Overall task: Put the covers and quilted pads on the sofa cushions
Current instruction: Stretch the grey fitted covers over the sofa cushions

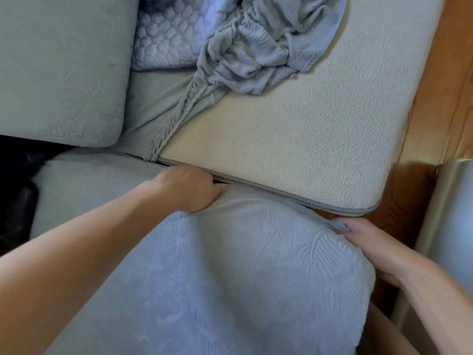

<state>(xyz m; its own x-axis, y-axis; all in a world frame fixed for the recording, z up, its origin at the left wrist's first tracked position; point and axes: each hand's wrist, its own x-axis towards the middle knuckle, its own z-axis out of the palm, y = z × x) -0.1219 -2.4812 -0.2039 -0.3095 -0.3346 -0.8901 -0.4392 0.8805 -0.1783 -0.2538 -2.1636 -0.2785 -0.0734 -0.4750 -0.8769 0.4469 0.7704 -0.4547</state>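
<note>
Covered cushion [243,272]: nearest me, my left hand [186,188] on its far edge, my right hand [368,242] at its right corner. Beyond it, touching: bare cushion [294,139], bearing loose cover [263,49]; pad [166,34] further left.

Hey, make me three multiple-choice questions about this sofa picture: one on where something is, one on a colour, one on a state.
1. Where does the bunched-up cover lie?
A on the bare cream cushion
B on the wood floor
C on the chair

2. What colour is the cover on the near cushion?
A red
B blue-grey
C black

3. What is the left hand doing?
A hanging idle
B gripping the near cushion's edge
C holding a cup

Answers: 1 A, it sits on the cream top; 2 B, leaf-patterned blue-grey fabric; 3 B, fingers curl over the edge.
</note>
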